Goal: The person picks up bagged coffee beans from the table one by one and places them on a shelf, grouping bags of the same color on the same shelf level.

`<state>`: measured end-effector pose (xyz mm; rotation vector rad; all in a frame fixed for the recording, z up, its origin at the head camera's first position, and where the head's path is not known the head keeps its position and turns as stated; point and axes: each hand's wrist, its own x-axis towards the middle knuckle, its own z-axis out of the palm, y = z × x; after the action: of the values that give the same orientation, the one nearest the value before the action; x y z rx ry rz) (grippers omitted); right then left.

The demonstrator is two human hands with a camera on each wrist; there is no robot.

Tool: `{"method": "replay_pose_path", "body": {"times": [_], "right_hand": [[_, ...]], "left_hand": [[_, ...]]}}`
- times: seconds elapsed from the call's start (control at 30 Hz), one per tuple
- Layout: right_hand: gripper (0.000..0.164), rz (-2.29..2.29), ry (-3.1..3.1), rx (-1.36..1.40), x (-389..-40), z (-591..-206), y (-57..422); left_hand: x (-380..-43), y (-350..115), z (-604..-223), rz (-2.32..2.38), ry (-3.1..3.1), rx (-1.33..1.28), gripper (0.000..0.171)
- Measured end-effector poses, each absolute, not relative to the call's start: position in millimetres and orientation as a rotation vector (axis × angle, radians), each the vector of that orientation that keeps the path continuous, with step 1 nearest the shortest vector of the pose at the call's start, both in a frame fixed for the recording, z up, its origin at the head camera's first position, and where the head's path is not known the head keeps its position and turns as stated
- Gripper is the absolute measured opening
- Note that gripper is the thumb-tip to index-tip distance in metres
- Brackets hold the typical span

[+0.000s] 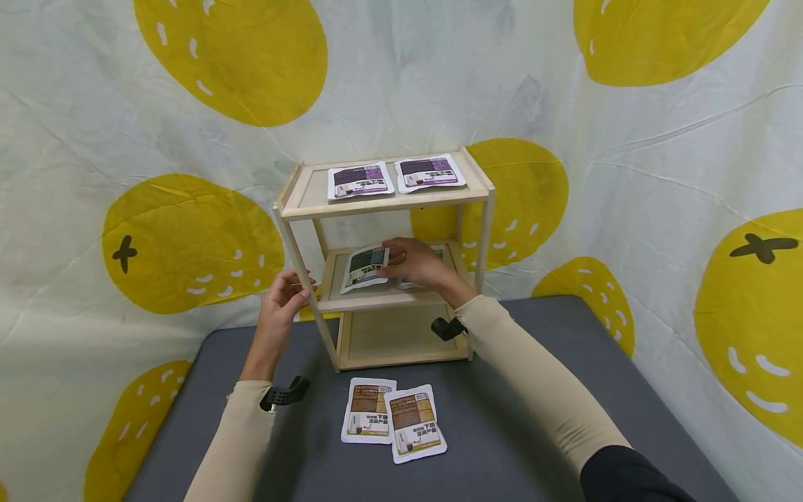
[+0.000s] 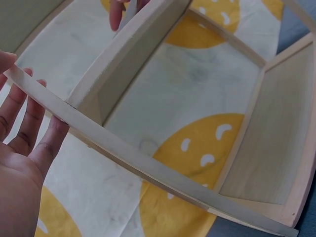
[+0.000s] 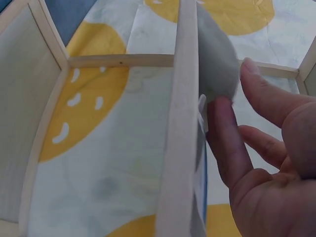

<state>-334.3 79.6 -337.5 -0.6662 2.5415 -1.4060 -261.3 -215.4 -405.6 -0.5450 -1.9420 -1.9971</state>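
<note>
A three-tier wooden shelf (image 1: 385, 207) stands on a grey table. My left hand (image 1: 284, 298) holds its left front post, thumb on one side and fingers on the other in the left wrist view. Over the middle tier, my right hand (image 1: 415, 263) pinches the right edge of a flat white pouch with a dark green label (image 1: 362, 272); it lies tilted on the left half. Another pouch (image 1: 438, 252) on that tier is mostly hidden behind the right hand. In the right wrist view, the held pouch (image 3: 215, 61) shows a plain pale side beside the fingers.
Two purple-labelled pouches, a left one (image 1: 360, 181) and a right one (image 1: 431, 172), lie side by side on the top tier. Two brown-labelled pouches (image 1: 369, 411) (image 1: 415, 424) lie slightly overlapping on the table before the shelf. A fruit-printed cloth (image 1: 389, 84) hangs behind.
</note>
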Motion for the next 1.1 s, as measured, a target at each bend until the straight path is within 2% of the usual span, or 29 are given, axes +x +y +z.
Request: {"method": "replay_pose_path", "body": {"times": [0.4,0.83,1.1], "right_hand": [[0.061,-1.343,2.631,-0.701,-322.7,-329.2,84.2],[0.052,-1.364,2.521,-0.892,-293.7,-333.2,89.6],[0.052,-1.401,2.38,-0.993,-275.4,-343.7,90.6]], "left_hand": [[-261.4,-213.7,-401.4,-2.008,-1.957,-0.487,0.039],[-261.6,-213.0,-401.8,-1.997,-1.943,-0.514,0.038],[-260.5,-213.4,-403.1,-1.998,-1.96,-0.479,0.037]]}}
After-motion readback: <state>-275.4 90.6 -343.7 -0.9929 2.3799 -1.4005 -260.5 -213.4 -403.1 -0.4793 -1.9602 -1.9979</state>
